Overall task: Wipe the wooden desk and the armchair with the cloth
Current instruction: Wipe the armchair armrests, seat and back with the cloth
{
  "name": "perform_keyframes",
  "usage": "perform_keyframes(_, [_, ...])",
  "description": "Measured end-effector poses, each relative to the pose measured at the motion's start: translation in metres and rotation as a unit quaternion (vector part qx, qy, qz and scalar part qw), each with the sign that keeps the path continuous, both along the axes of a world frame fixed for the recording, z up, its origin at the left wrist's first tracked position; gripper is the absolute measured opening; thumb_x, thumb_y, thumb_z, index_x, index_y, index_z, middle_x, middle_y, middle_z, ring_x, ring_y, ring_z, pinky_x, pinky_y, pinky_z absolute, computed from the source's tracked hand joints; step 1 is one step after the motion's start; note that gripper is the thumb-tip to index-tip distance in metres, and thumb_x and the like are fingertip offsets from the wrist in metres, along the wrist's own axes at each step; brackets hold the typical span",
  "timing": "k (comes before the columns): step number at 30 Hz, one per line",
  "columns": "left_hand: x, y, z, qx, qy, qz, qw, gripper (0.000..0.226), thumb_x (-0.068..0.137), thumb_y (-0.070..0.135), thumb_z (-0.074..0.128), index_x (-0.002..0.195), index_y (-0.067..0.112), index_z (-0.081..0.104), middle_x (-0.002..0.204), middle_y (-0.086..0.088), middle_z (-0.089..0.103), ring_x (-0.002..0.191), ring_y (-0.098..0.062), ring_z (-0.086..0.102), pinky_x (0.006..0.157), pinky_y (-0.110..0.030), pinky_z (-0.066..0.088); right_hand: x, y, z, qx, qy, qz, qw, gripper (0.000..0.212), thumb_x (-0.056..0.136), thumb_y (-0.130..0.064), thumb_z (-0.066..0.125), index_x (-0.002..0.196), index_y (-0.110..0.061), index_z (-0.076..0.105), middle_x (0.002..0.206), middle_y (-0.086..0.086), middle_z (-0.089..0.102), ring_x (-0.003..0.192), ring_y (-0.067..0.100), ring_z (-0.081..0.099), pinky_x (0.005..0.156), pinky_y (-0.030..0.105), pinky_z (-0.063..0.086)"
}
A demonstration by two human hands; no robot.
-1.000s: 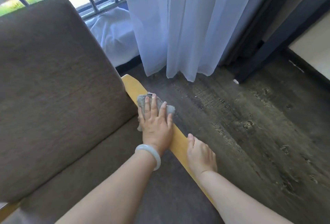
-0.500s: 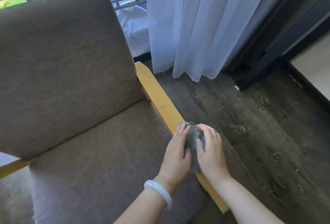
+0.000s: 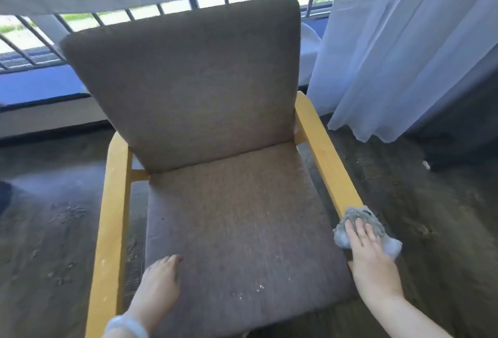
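Note:
The armchair (image 3: 188,90) has brown fabric cushions and a yellow wooden frame, and it fills the middle of the view. A grey cloth (image 3: 358,216) lies on the front end of the right armrest (image 3: 326,160). My right hand (image 3: 369,254) presses flat on the cloth with straight fingers. My left hand (image 3: 161,281) rests on the front left of the seat cushion (image 3: 231,216), fingers relaxed, holding nothing. A pale bangle sits on that wrist. The wooden desk is not in view.
White sheer curtains (image 3: 404,41) hang at the right and along the top. A window with dark bars (image 3: 32,49) runs behind the chair. Dark wood flooring (image 3: 444,203) surrounds it. The left armrest (image 3: 113,203) is bare.
The cloth passed from my left hand to my right hand, which now presses it on the armrest's front end. My left hand moved to the seat cushion. The view swung left.

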State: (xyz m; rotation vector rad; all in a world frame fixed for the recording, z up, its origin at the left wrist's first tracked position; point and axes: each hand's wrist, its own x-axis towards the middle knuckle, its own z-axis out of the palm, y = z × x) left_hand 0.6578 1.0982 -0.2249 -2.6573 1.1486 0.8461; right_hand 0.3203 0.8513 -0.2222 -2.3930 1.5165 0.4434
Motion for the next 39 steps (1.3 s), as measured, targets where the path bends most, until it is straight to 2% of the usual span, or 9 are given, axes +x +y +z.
perform_keyframes(4, [-0.007, 0.048, 0.018, -0.024, 0.010, 0.016, 1.000, 0.051, 0.084, 0.008, 0.050, 0.133, 0.021, 0.050, 0.130, 0.004, 0.056, 0.124, -0.016, 0.049, 0.101, -0.027, 0.038, 0.000, 0.019, 0.028, 0.094, -0.084, -0.111, 0.986, 0.061, 0.095, 0.006, 0.033, 0.148, -0.025, 0.036, 0.157, -0.002, 0.028, 0.142, 0.018, 0.031, 0.105, 0.030, 0.037])
perform_keyframes(7, [-0.021, 0.061, 0.028, -0.048, 0.031, 0.023, 0.998, 0.051, 0.088, 0.008, 0.047, 0.137, 0.021, 0.047, 0.132, 0.004, 0.052, 0.127, -0.016, 0.045, 0.105, -0.026, 0.034, 0.017, 0.032, 0.051, 0.194, -0.203, -0.211, 0.936, 0.041, 0.099, -0.005, 0.040, 0.127, -0.028, 0.059, 0.126, 0.001, 0.063, 0.104, 0.021, 0.059, 0.076, 0.032, 0.048])
perform_keyframes(14, [-0.021, 0.082, 0.054, -0.166, 0.088, 0.131, 0.973, 0.041, 0.094, 0.009, 0.047, 0.134, 0.020, 0.047, 0.130, 0.007, 0.046, 0.126, -0.012, 0.043, 0.102, -0.022, 0.035, 0.126, 0.129, 0.080, 0.406, -0.305, -0.291, 0.811, 0.023, 0.099, -0.010, 0.049, 0.104, -0.024, 0.067, 0.092, -0.005, 0.075, 0.086, 0.015, 0.072, 0.084, 0.041, 0.055])
perform_keyframes(19, [0.000, 0.150, 0.062, -0.244, 0.045, 0.381, 0.891, 0.043, 0.081, -0.010, 0.048, 0.115, 0.014, 0.058, 0.106, 0.002, 0.050, 0.109, -0.021, 0.052, 0.095, -0.031, 0.042, 0.221, 0.211, 0.099, 0.353, -0.324, -0.129, 0.868, 0.032, 0.098, -0.011, 0.048, 0.107, -0.037, 0.064, 0.097, -0.021, 0.070, 0.093, -0.002, 0.063, 0.076, 0.014, 0.047])
perform_keyframes(21, [0.010, 0.178, 0.059, -0.218, 0.088, 0.502, 0.832, 0.046, 0.081, -0.011, 0.042, 0.117, 0.013, 0.058, 0.110, -0.002, 0.055, 0.110, -0.024, 0.053, 0.095, -0.035, 0.043, 0.241, 0.247, 0.105, 0.289, -0.322, -0.010, 0.901, 0.044, 0.098, -0.008, 0.044, 0.123, -0.041, 0.057, 0.119, -0.030, 0.059, 0.111, -0.008, 0.053, 0.091, 0.010, 0.040])
perform_keyframes(25, [0.021, 0.206, 0.050, -0.216, 0.312, 0.681, 0.626, 0.042, 0.092, -0.010, 0.033, 0.125, 0.006, 0.055, 0.121, -0.015, 0.062, 0.110, -0.028, 0.058, 0.093, -0.037, 0.045, 0.255, 0.306, 0.091, 0.146, -0.292, 0.274, 0.905, 0.059, 0.083, 0.011, 0.045, 0.132, -0.019, 0.057, 0.137, -0.008, 0.054, 0.130, 0.010, 0.047, 0.112, 0.027, 0.026])
perform_keyframes(29, [0.028, 0.223, 0.049, -0.271, 0.401, 0.738, 0.470, 0.043, 0.093, -0.014, 0.024, 0.127, -0.001, 0.047, 0.117, -0.023, 0.063, 0.102, -0.032, 0.063, 0.082, -0.039, 0.053, 0.251, 0.345, 0.067, 0.125, -0.155, 0.490, 0.849, 0.048, 0.100, -0.017, 0.026, 0.119, -0.021, 0.069, 0.128, -0.007, 0.063, 0.126, 0.016, 0.051, 0.112, 0.033, 0.019])
perform_keyframes(34, [0.024, 0.236, 0.044, -0.276, 0.422, 0.731, 0.461, 0.043, 0.094, -0.014, 0.026, 0.127, 0.000, 0.048, 0.105, -0.017, 0.069, 0.089, -0.024, 0.069, 0.066, -0.028, 0.053, 0.257, 0.342, 0.029, 0.142, -0.009, 0.633, 0.761, 0.053, 0.081, -0.019, 0.038, 0.127, -0.020, 0.064, 0.135, -0.004, 0.059, 0.125, 0.013, 0.054, 0.114, 0.039, 0.008])
perform_keyframes(39, [0.017, 0.225, 0.037, -0.296, 0.406, 0.714, 0.489, 0.044, 0.097, -0.007, 0.028, 0.136, 0.004, 0.044, 0.122, -0.014, 0.061, 0.117, -0.027, 0.058, 0.107, -0.043, 0.043, 0.367, 0.273, 0.013, 0.053, -0.072, 0.553, 0.829, 0.061, 0.095, -0.006, 0.023, 0.154, -0.013, 0.008, 0.161, 0.004, 0.001, 0.150, 0.019, 0.000, 0.118, 0.029, -0.014])
